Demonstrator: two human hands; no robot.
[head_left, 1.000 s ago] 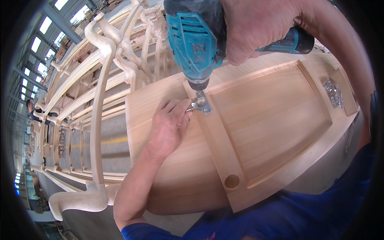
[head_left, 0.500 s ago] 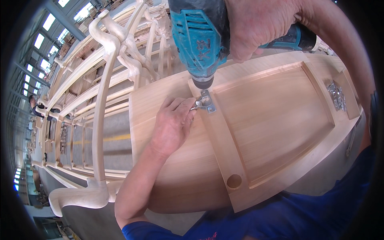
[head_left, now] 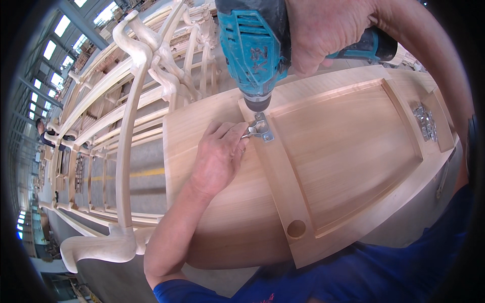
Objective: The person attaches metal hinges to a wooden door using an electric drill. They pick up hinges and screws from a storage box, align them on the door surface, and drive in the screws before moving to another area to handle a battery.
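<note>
Pale curved wooden frames (head_left: 124,151) behind. Left hand (head_left: 219,157) pinches silver metal hinge (head_left: 267,136); right hand (head_left: 327,35) grips teal-and-black power drill (head_left: 252,50) above. Alignment scarcely changed; work apparently stays there.

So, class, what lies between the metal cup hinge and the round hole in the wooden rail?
The head view shows only a bare stretch of the wooden rail between the cup hinge and the round hole.

The royal-blue shirt (head_left: 343,272) is short-sleeved, left sleeve (head_left: 187,292) showing at seven o'clock, right sleeve (head_left: 449,217) at four; a small reddish marking (head_left: 268,298) sits at six. Left hand (head_left: 217,156) and right hand (head_left: 326,33) are bare.
</note>
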